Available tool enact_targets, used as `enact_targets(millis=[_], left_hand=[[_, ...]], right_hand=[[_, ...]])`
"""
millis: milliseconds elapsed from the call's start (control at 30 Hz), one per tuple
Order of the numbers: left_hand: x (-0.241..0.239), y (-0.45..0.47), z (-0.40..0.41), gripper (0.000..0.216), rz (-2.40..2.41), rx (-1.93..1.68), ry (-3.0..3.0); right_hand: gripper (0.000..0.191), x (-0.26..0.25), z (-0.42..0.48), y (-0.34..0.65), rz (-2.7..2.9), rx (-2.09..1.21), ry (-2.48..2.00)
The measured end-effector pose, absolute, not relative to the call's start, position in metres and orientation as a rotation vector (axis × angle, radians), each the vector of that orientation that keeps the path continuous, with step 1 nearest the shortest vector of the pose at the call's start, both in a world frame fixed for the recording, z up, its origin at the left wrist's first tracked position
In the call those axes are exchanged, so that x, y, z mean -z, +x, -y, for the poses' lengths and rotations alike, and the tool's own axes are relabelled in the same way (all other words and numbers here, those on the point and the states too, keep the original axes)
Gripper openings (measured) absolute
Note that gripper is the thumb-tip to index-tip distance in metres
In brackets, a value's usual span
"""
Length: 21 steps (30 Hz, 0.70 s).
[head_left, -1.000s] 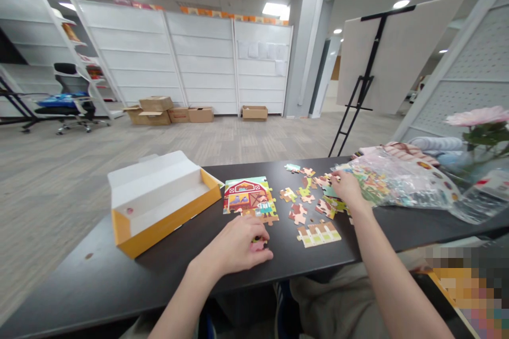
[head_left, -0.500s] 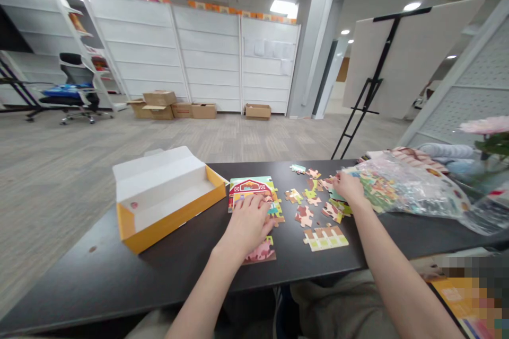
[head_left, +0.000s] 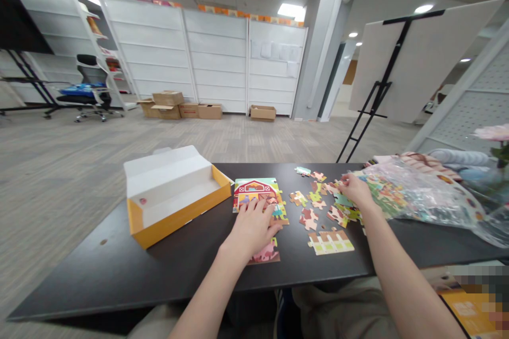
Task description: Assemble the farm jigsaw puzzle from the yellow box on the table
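My left hand lies with fingers spread on a joined part of a jigsaw puzzle, which shows a red barn; its palm hides the middle. A pink animal section shows below the palm. My right hand is at the right side of the loose pieces, its bent fingers pinched at a puzzle piece that they partly cover. Several loose puzzle pieces lie between the hands. Nearer me is a joined strip of pieces with a white fence.
An open yellow box with a white inside stands on the black table at the left. Clear plastic bags with printed pictures and rolled cloth are on the right. Beyond the table are an easel board and cardboard boxes.
The view has turned slightly left, so everything sits a little farther right. Both hands stay at nearly the same places on the puzzle and the loose pieces.
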State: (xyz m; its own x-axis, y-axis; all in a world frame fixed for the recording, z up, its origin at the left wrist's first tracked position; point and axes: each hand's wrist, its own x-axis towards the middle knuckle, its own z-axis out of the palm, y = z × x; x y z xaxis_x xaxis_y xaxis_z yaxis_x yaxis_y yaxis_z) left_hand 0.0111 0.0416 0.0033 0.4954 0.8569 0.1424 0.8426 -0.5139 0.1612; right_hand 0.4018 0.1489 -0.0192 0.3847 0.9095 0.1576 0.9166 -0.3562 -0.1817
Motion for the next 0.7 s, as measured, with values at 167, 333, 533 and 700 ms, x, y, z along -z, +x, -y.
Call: enact_targets(millis=[167,333,533,700], left_hand=[[-0.002,0.01,-0.042,0.052,-1.506,-0.33,2.665],[0.0,0.01,-0.042,0.051,-1.495,-0.352,2.685],[0.0,0.011,-0.042,0.05,-1.511,-0.364,2.676],[-0.001,0.011,-0.041,0.05,-1.505,-0.38,2.677]], right_hand=[[0.047,0.015,-0.142,0.407,1.492,-0.01,-2.165],[0.038,-0.001,-0.128,0.404,1.347,-0.23,-1.955],[0.045,-0.031,-0.108,0.335,1.482,-0.875,-1.507],[0.032,-0.031,-0.103,0.257,1.56,-1.259,-1.215]])
